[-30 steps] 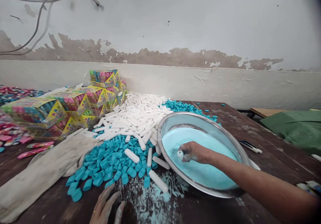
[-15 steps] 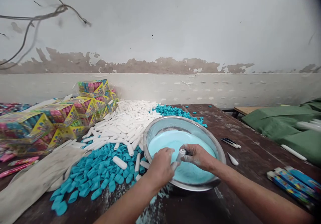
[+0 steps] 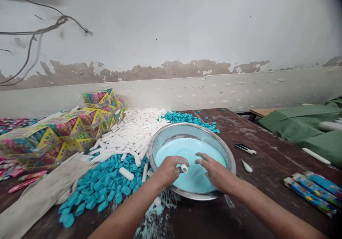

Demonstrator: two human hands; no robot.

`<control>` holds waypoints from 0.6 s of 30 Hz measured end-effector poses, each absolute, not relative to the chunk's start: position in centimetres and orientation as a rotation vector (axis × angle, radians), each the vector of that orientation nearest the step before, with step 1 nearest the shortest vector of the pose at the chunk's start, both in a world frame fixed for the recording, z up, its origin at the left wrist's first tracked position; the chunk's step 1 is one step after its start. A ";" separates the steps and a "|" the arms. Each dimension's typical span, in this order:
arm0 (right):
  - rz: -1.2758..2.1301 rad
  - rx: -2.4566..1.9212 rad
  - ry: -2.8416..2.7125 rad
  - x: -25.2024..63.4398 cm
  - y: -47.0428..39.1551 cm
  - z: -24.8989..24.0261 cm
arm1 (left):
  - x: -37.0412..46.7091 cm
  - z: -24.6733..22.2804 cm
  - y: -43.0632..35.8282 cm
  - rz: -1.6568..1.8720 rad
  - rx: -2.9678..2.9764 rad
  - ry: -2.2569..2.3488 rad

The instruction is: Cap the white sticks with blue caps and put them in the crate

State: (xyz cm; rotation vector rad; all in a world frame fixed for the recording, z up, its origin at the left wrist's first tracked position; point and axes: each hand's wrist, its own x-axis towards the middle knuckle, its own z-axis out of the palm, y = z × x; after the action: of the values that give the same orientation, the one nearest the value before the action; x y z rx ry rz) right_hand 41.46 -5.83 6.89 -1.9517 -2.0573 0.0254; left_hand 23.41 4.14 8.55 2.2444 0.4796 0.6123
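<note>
My left hand (image 3: 169, 170) is closed around a small white plastic tube (image 3: 184, 168), whose round open end faces me. It is over the near left part of a metal basin (image 3: 233, 162) holding pale blue powder (image 3: 184, 148). My right hand (image 3: 213, 171) is over the same powder, a short gap from the tube, its fingers spread and holding nothing. Powder coats the fingertips of both hands. To the left of the basin lie many loose teal caps (image 3: 107, 178), with a heap of white tubes (image 3: 139, 126) behind them.
Boxed packs (image 3: 72, 125) of colourful items are stacked at left, behind a pale cloth glove (image 3: 53, 189). Right of the basin lie a dark and white cutter-like tool (image 3: 245, 148), a white pointed piece (image 3: 246, 166) and several printed blue packets (image 3: 315, 192). Green sacking (image 3: 294, 125) lies beyond.
My right hand has let go of the white tube and opened, drawing a little to the right. The tube has turned in my left hand so that its open end faces me. The view has tilted slightly.
</note>
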 end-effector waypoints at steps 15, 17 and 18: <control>0.183 -1.462 -2.278 27.3 -8.1 4.2 | 4.4 5.1 1.8 0.822 1.657 1.042; 0.105 -1.682 -2.299 25.3 -6.0 2.7 | 3.1 3.4 1.0 0.839 1.601 1.043; 0.051 -1.766 -2.300 24.4 -4.9 2.2 | 2.7 2.6 0.7 0.851 1.572 1.041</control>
State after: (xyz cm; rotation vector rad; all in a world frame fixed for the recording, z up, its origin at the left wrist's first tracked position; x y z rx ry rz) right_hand 24.44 -4.88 2.19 -1.7663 -2.3004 0.0506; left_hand 2.67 0.69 2.64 1.5723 1.0411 0.8510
